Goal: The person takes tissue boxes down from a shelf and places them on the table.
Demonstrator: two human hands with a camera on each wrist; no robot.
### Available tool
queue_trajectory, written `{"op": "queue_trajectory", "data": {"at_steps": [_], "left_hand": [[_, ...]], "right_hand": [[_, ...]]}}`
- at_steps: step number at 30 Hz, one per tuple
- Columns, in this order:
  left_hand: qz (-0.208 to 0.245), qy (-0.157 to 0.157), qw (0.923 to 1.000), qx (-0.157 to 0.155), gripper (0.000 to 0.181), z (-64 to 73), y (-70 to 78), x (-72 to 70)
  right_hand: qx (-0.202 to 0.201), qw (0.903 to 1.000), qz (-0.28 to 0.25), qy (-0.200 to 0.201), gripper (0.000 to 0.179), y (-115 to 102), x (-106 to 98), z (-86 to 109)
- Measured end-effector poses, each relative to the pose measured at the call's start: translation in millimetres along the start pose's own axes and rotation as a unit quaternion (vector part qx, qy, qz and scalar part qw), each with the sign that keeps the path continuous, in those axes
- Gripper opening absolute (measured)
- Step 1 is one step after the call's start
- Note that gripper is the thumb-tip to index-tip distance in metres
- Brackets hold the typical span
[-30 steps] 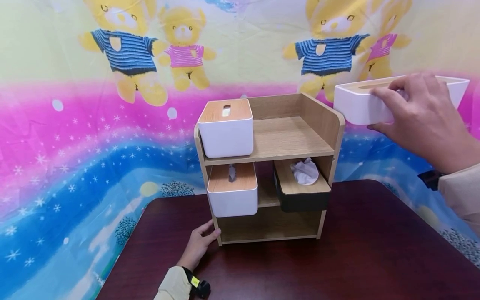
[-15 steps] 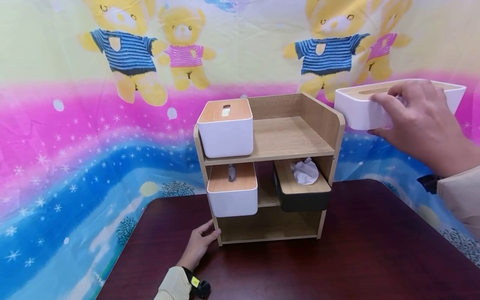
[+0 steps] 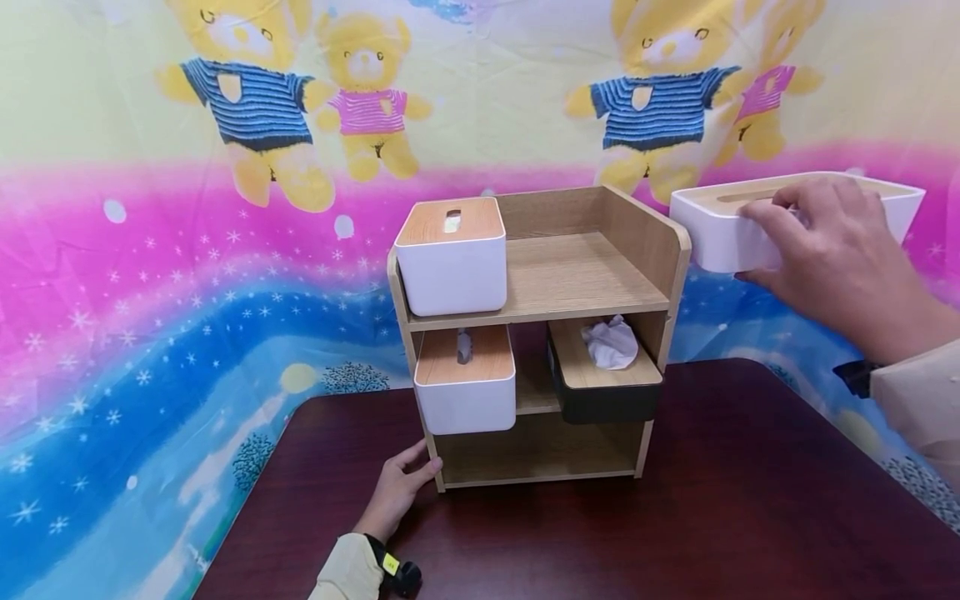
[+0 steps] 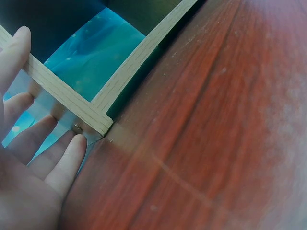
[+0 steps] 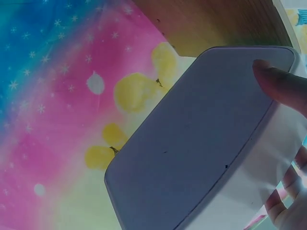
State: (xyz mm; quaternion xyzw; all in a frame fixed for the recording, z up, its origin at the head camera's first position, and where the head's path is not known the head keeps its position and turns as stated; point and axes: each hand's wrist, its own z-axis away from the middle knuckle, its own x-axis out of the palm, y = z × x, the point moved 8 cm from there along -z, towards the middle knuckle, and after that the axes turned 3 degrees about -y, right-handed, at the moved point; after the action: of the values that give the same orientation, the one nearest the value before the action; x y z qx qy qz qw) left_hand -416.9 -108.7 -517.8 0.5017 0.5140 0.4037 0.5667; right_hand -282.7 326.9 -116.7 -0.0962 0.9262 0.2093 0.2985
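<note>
Hanging in the air at the right of the rack (image 3: pixel 577 271), level with its top tier: one white box (image 3: pixel 722 237), pale wood lid with slot. Its near left corner sits just beside the rack's right panel; contact cannot be told.

Right hand (image 3: pixel 832 258): holding the white box, fingers over the lid, thumb pressed to the underside, as the right wrist view shows.

Rack: wood, three tiers, upright on the bench (image 3: pixel 750 475).

Left hand (image 3: pixel 397 492): at the rack's lower left front corner, fingers spread along the outer face of the panel, thumb at its front edge.

Top tier, left end: one top box (image 3: pixel 452 275), white, wood lid, slotted.

Middle tier, left: one lower box (image 3: pixel 465 404), white, wood lid, greyish tissue (image 3: pixel 465 346) in the slot. Middle tier, right: one black box (image 3: pixel 609 404), wood lid, crumpled white tissue on top. Both jut past the front edge, well apart.

Bench: dark red-brown.

Sleeves (image 3: pixel 918 400): two, beige, a dark strap at each wrist.

Backdrop (image 3: pixel 150 333): printed cloth, yellow bears above pink and blue bands with snowflakes.
</note>
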Motion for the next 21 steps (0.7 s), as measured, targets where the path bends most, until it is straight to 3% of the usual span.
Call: {"op": "queue_trajectory", "data": {"at_steps": [21], "left_hand": [[0.006,0.0,1.0,0.001,0.064,2.3,3.2,0.6]], "right_hand": [[0.002,0.9997,-0.014,-0.019,0.09,0,15,18.6]]}}
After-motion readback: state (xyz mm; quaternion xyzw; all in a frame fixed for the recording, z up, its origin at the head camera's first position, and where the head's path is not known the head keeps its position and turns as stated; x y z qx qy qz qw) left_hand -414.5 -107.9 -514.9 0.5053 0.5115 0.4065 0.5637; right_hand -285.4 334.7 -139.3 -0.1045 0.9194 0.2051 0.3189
